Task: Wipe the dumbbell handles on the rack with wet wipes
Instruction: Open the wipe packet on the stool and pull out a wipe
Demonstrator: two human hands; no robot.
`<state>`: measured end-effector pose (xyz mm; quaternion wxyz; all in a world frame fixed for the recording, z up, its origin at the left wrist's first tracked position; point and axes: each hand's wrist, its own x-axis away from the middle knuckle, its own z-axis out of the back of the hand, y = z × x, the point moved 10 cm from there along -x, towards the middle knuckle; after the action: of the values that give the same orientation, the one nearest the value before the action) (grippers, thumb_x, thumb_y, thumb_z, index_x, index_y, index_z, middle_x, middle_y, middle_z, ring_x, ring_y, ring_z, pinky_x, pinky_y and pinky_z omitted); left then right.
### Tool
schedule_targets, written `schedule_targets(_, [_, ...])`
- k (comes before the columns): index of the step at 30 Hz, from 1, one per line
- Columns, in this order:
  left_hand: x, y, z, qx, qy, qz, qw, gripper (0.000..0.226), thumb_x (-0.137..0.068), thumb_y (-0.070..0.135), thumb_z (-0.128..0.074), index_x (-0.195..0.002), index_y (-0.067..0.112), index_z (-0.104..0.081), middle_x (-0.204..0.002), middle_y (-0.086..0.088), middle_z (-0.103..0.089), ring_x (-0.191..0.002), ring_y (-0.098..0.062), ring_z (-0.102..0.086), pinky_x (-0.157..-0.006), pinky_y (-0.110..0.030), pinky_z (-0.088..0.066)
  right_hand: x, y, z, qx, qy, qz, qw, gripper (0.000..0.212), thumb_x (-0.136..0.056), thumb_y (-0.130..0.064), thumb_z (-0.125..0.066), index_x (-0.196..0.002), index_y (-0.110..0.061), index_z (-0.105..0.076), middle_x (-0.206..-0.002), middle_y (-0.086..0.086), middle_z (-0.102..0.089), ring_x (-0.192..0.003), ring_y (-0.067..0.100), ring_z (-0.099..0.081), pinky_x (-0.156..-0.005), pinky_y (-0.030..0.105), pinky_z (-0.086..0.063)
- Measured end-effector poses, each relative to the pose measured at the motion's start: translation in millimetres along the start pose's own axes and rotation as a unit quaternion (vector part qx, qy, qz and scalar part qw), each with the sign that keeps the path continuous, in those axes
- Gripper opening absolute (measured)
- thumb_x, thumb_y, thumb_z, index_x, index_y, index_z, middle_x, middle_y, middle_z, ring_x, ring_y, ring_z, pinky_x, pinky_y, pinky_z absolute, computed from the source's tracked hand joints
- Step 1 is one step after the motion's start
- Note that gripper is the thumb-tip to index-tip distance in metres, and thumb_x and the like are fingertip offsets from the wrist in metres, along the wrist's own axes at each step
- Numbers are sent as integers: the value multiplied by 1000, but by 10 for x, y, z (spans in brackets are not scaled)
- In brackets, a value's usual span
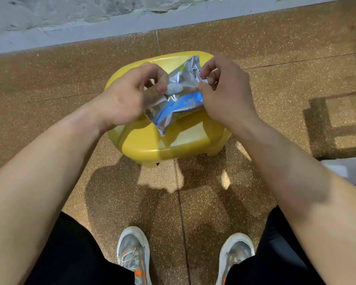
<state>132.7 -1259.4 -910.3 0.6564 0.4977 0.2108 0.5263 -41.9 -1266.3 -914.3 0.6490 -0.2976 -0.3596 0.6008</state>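
A silver and blue wet-wipe pack [174,109] is held above a yellow plastic stool [152,145]. My left hand [127,97] grips the pack's left side, thumb and fingers curled on the foil. My right hand [222,87] pinches the pack's upper right edge between thumb and fingers. A bit of white wipe [173,89] shows at the pack's opening between the two hands. No dumbbells or rack are in view.
The floor is brown speckled rubber tile [193,202]. A grey wall base [90,27] runs along the top. My two grey shoes [133,256] stand just behind the stool. A white object [349,169] sits at the right edge.
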Motion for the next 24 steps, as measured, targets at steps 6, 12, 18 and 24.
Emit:
schedule_targets(6, [-14, -44, 73, -237, 84, -20, 968, 25, -90, 8, -50, -83, 31, -44, -96, 6, -67, -96, -26, -55, -87, -42, -44, 58, -122, -91, -122, -43, 22, 991, 28, -92, -3, -64, -89, -32, -61, -96, 11, -62, -71, 5, -47, -70, 31, -51])
schedule_targets(12, [62, 278, -55, -431, 147, -91, 886, 16, -86, 15, -53, -85, 29, -45, -92, 4, -57, -95, -29, -46, -86, -44, -28, 95, -141, -170, -235, -86, 5, 968, 30, -89, 6, -63, -99, -22, -63, -98, 2, -62, -83, 13, -57, -64, 25, -52])
schedule_targets(18, [-4, 105, -50, -509, 150, -16, 847, 14, -82, 14, -48, -92, 21, -53, -92, -5, -60, -95, -33, -48, -82, -45, -27, 83, -38, -175, -275, -99, -34, 956, 33, -88, 6, -63, -99, -25, -64, -92, 12, -56, -78, 21, -59, -68, 36, -54])
schedule_targets(24, [-15, 218, -9, -255, 148, -22, 955, 25, -80, 2, -47, -83, 27, -51, -74, 13, -51, -93, -20, -40, -85, -36, -23, 49, 129, -3, 12, -39, 1, 999, 28, -89, -4, -58, -90, -32, -63, -71, -10, -47, -62, 7, -47, -63, 32, -45])
